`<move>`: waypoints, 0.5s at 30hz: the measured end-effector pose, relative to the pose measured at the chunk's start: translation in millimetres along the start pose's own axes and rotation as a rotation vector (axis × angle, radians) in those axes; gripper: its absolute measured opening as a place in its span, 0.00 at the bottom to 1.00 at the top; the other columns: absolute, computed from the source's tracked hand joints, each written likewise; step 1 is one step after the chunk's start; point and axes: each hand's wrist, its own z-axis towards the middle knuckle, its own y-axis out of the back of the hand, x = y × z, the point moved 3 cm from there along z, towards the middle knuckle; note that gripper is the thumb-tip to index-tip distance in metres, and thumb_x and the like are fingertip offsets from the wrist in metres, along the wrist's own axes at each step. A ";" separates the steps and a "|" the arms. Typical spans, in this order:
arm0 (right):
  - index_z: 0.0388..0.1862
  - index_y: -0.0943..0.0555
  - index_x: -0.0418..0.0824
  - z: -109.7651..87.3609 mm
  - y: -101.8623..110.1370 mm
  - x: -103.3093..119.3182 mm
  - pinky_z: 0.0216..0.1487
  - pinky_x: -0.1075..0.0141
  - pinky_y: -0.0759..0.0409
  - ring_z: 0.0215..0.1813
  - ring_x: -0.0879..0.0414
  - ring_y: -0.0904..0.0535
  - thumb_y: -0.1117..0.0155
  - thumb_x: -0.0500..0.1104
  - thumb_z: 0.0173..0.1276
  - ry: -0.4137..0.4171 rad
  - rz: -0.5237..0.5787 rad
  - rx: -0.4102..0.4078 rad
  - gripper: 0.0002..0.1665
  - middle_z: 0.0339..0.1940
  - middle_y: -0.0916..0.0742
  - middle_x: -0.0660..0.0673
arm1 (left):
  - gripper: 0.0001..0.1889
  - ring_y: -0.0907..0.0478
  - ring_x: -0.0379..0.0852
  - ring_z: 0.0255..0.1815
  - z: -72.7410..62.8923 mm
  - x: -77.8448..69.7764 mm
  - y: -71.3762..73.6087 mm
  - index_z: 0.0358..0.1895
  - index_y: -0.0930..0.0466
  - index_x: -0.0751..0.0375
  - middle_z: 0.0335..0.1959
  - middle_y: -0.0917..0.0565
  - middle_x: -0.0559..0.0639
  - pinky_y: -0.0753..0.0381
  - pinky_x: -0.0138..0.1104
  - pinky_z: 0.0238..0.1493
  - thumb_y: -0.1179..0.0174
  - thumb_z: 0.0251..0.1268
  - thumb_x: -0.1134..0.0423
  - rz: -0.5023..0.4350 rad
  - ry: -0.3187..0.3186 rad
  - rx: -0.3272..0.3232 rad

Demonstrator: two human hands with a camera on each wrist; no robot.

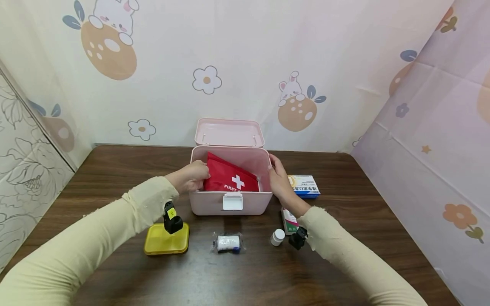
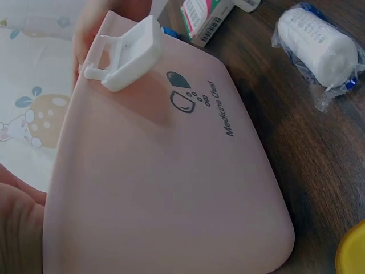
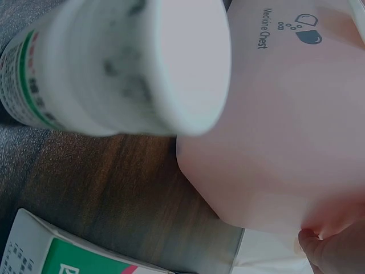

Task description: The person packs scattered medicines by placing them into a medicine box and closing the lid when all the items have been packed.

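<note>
A pink medicine chest stands on the table with its lid tipped back. Inside it a red first aid pouch with a white cross leans at a slant, its lower edge hidden by the front wall. My left hand, at the chest's left rim, pinches the pouch's left edge. On the opposite side my right hand grips the right rim, fingers outside and behind, thumb near the top edge. The white latch hangs at the front, above the printed words "Medicine Chest" in the left wrist view.
In front of the chest lie a yellow case and a wrapped white bandage roll. A white bottle stands beside a green and white carton, under the right forearm. Behind that forearm sits a blue and white box.
</note>
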 end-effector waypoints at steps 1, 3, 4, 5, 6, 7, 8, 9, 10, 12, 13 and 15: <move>0.76 0.50 0.41 0.0 0.0 0.0 0.69 0.50 0.42 0.72 0.45 0.44 0.64 0.40 0.79 0.000 0.000 0.001 0.29 0.74 0.39 0.41 | 0.18 0.30 0.45 0.37 -0.2 0.2 0.2 0.52 0.37 0.77 0.39 0.31 0.55 0.25 0.36 0.41 0.71 0.62 0.80 0.008 -0.003 -0.001; 0.76 0.49 0.41 -0.2 -0.1 0.1 0.69 0.50 0.42 0.72 0.45 0.44 0.64 0.40 0.79 0.000 -0.001 -0.001 0.29 0.74 0.39 0.41 | 0.15 0.30 0.45 0.35 -0.3 0.6 0.4 0.46 0.36 0.75 0.37 0.30 0.55 0.25 0.35 0.38 0.70 0.61 0.80 0.024 -0.006 0.000; 0.76 0.49 0.41 -0.3 -0.2 0.3 0.69 0.50 0.42 0.72 0.45 0.43 0.64 0.40 0.79 -0.002 -0.002 -0.002 0.29 0.73 0.39 0.41 | 0.14 0.29 0.45 0.34 -0.2 0.9 0.7 0.44 0.36 0.74 0.36 0.30 0.55 0.26 0.34 0.38 0.70 0.61 0.79 0.035 -0.004 -0.002; 0.76 0.49 0.41 -0.6 -0.1 0.4 0.69 0.50 0.42 0.72 0.45 0.43 0.64 0.40 0.79 0.000 -0.003 -0.002 0.29 0.73 0.39 0.41 | 0.13 0.29 0.45 0.34 -0.1 1.1 1.0 0.43 0.36 0.73 0.36 0.30 0.55 0.25 0.34 0.37 0.69 0.61 0.79 0.049 -0.001 -0.004; 0.76 0.49 0.41 -0.6 -0.2 0.6 0.69 0.50 0.42 0.72 0.45 0.43 0.64 0.40 0.79 0.002 -0.001 -0.002 0.28 0.73 0.38 0.40 | 0.12 0.30 0.45 0.34 -0.1 1.5 1.2 0.43 0.36 0.72 0.37 0.30 0.55 0.26 0.34 0.38 0.69 0.61 0.79 0.060 0.010 -0.008; 0.76 0.49 0.41 -0.8 -0.2 0.8 0.69 0.49 0.42 0.72 0.44 0.43 0.64 0.40 0.78 0.002 -0.003 -0.001 0.29 0.73 0.39 0.40 | 0.12 0.30 0.46 0.35 0.0 1.6 1.4 0.44 0.37 0.72 0.38 0.30 0.55 0.26 0.34 0.38 0.68 0.62 0.79 0.070 0.019 -0.012; 0.76 0.49 0.41 -0.9 -0.3 1.0 0.69 0.49 0.42 0.72 0.45 0.43 0.64 0.40 0.79 0.002 -0.005 -0.003 0.29 0.73 0.39 0.40 | 0.12 0.30 0.47 0.37 0.2 1.8 1.7 0.45 0.37 0.72 0.39 0.30 0.55 0.27 0.34 0.39 0.67 0.61 0.79 0.080 0.029 -0.018; 0.76 0.50 0.40 -1.0 -0.3 1.1 0.69 0.49 0.42 0.72 0.44 0.43 0.64 0.40 0.79 0.003 -0.007 -0.002 0.29 0.74 0.39 0.40 | 0.13 0.31 0.47 0.39 0.3 2.0 2.1 0.47 0.38 0.72 0.41 0.31 0.56 0.27 0.35 0.41 0.67 0.60 0.79 0.083 0.041 -0.022; 0.76 0.50 0.40 -1.1 -0.4 1.2 0.69 0.50 0.41 0.72 0.45 0.43 0.64 0.40 0.79 0.003 -0.007 -0.003 0.29 0.74 0.39 0.40 | 0.15 0.32 0.48 0.42 0.2 2.1 2.4 0.49 0.39 0.72 0.43 0.31 0.56 0.28 0.36 0.44 0.67 0.60 0.78 0.081 0.054 -0.025; 0.76 0.50 0.40 -1.2 -0.7 1.5 0.69 0.50 0.42 0.72 0.45 0.43 0.64 0.40 0.79 0.004 -0.007 -0.002 0.29 0.74 0.39 0.40 | 0.17 0.34 0.51 0.48 0.1 2.4 2.8 0.54 0.41 0.71 0.48 0.33 0.57 0.29 0.40 0.51 0.64 0.61 0.77 0.061 0.086 -0.029; 0.76 0.50 0.40 -1.3 -0.7 1.5 0.69 0.50 0.42 0.72 0.45 0.43 0.64 0.40 0.79 0.003 -0.008 -0.001 0.29 0.74 0.39 0.40 | 0.18 0.35 0.52 0.51 0.0 2.5 2.9 0.57 0.42 0.71 0.51 0.34 0.58 0.31 0.42 0.55 0.63 0.62 0.75 0.055 0.097 -0.034; 0.76 0.50 0.40 -1.3 -1.0 1.6 0.69 0.50 0.42 0.72 0.45 0.43 0.64 0.40 0.79 0.004 -0.009 0.001 0.29 0.74 0.39 0.40 | 0.20 0.37 0.54 0.56 -0.7 2.3 3.2 0.61 0.44 0.70 0.56 0.35 0.59 0.35 0.45 0.61 0.60 0.65 0.72 0.038 0.120 -0.045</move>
